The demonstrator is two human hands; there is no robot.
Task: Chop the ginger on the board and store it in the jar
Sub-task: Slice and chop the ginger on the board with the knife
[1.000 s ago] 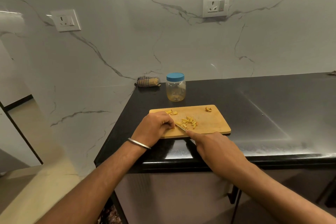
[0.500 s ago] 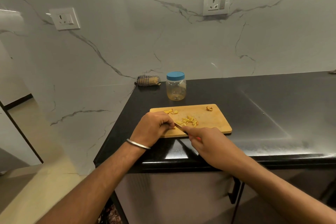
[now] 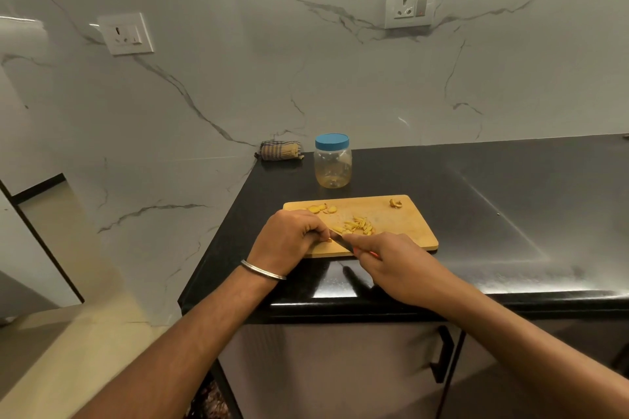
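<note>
A wooden cutting board (image 3: 401,230) lies on the black counter. Chopped ginger strips (image 3: 357,225) are heaped at its middle, ginger slices (image 3: 323,208) lie near its back left corner, and a small ginger scrap (image 3: 395,203) sits at the back right. My left hand (image 3: 289,239) rests on the board's left front with curled fingers pinching a small ginger piece (image 3: 329,240). My right hand (image 3: 394,265) grips a knife (image 3: 340,241) whose blade meets that piece. A clear jar (image 3: 333,165) with a blue lid stands closed behind the board.
A rolled striped cloth (image 3: 280,150) lies in the counter's back left corner by the marble wall. The counter's front edge (image 3: 374,308) runs just below my hands. Bare black counter (image 3: 510,197) stretches to the right. A cabinet handle (image 3: 442,354) shows below.
My right hand has drawn back slightly toward me with the knife, its blade now against the piece under my left fingers. The left hand has stayed in place.
</note>
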